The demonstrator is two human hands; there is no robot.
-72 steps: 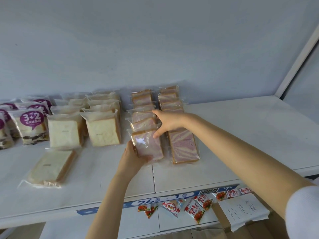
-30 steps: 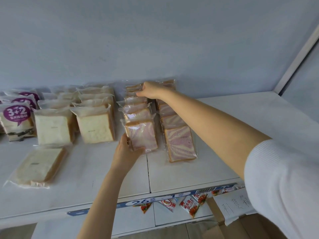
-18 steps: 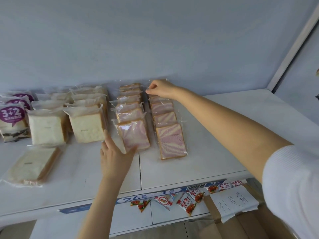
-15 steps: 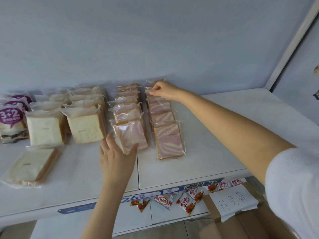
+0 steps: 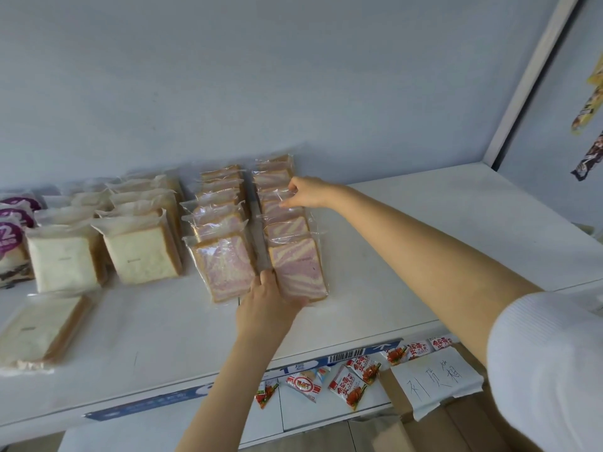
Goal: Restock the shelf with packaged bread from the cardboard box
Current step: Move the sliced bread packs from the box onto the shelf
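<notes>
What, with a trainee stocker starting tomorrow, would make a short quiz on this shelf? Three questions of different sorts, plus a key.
1. True or false: the right hand pinches a packet of plain white bread.
2. How many rows of marbled bread stand on the shelf? A one, B two, C four.
3. Fill in: at the front left, one plain packet lies ____.
Key: 1 false, it pinches a marbled packet in the right-hand row. 2 B. 3 flat.
</notes>
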